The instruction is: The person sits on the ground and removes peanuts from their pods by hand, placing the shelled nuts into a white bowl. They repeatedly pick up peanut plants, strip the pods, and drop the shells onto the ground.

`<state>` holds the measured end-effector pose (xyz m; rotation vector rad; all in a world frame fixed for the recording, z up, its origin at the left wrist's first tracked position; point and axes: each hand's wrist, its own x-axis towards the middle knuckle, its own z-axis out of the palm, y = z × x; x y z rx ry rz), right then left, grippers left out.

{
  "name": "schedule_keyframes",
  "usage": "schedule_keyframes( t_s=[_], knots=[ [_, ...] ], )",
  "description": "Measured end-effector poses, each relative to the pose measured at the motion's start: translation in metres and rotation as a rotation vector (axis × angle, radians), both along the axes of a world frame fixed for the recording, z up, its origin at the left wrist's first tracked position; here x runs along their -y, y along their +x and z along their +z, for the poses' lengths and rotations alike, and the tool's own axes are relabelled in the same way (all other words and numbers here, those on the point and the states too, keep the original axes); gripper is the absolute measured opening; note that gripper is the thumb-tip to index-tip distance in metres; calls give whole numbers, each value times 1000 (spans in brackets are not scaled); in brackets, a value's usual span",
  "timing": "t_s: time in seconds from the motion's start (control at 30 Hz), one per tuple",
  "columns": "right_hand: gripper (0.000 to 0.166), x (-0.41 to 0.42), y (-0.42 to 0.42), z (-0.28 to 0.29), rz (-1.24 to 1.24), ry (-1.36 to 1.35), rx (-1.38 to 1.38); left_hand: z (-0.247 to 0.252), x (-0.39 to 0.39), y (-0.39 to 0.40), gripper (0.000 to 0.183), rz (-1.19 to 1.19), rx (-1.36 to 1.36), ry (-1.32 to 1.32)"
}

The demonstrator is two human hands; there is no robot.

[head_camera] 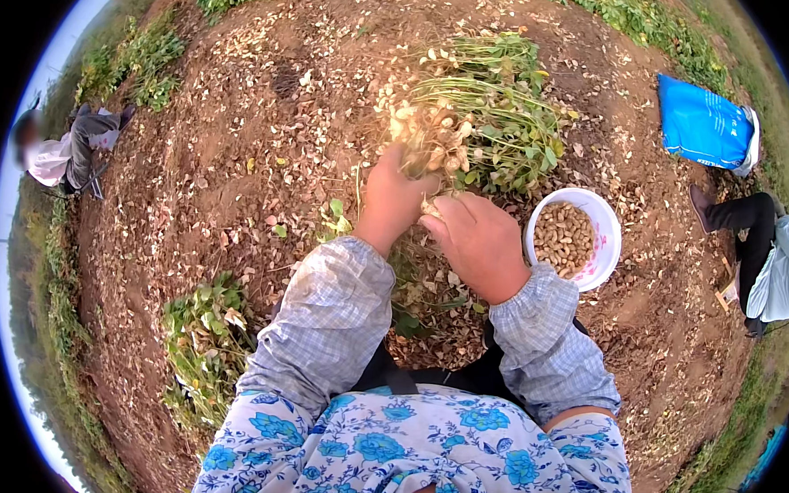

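My left hand (397,196) grips the root end of a peanut plant, with its fingers partly hidden among the pods. Close beside it, my right hand (478,241) pinches a peanut pod (431,209) between thumb and fingers. Just beyond both hands lies a heap of uprooted peanut plants (489,107), leafy tops to the right. Clusters of pale pods (434,131) hang on its roots at the left. A white plastic bucket (610,241) stands right of my right hand, partly filled with loose peanuts (562,238).
Dry leaves litter the brown soil (251,172). More plants (205,350) lie at my lower left. A blue sack (705,125) bearing writing lies at the upper right. One person (82,143) sits at the far left, another (762,246) at the far right.
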<state>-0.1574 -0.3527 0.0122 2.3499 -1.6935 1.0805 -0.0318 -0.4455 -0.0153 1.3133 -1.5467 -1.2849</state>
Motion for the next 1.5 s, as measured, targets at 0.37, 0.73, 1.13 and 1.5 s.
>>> schedule_keyframes(
  t_s=[0.37,0.73,1.13,1.5],
  knots=[
    [27,10,-44,-2,1,797,1302,-2,9,3,44,83,127,-36],
    [37,24,-37,-24,-191,336,612,-8,-13,-14,45,-56,203,-225],
    [24,-2,-30,-3,95,648,721,-16,-11,-14,45,-92,216,-182],
    [24,-18,-130,1,-401,629,474,-14,10,-2,64,-19,47,86]
  ],
)
